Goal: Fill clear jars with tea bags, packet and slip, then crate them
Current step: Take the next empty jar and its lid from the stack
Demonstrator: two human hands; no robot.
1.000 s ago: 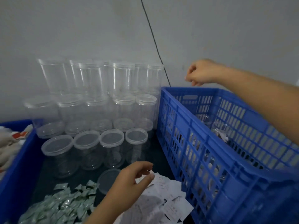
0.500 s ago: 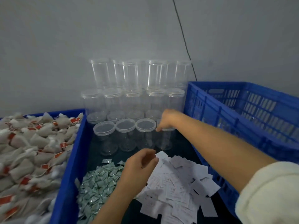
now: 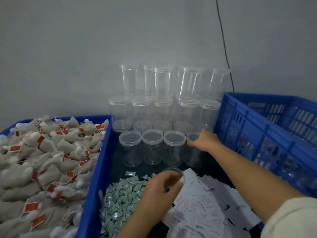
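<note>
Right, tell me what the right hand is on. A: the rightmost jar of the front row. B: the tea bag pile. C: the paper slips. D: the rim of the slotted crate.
A: the right hand rests on top of the rightmost front-row jar, beside the slotted crate.

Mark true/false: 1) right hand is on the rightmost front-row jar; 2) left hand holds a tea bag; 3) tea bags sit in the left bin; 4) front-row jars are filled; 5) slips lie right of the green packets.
1) True: right hand rests on the jar.
2) False: left hand is at a clear lid, above the slips.
3) True: tea bags fill the left bin.
4) False: they look empty.
5) True: packets lie left of the slips.
</note>
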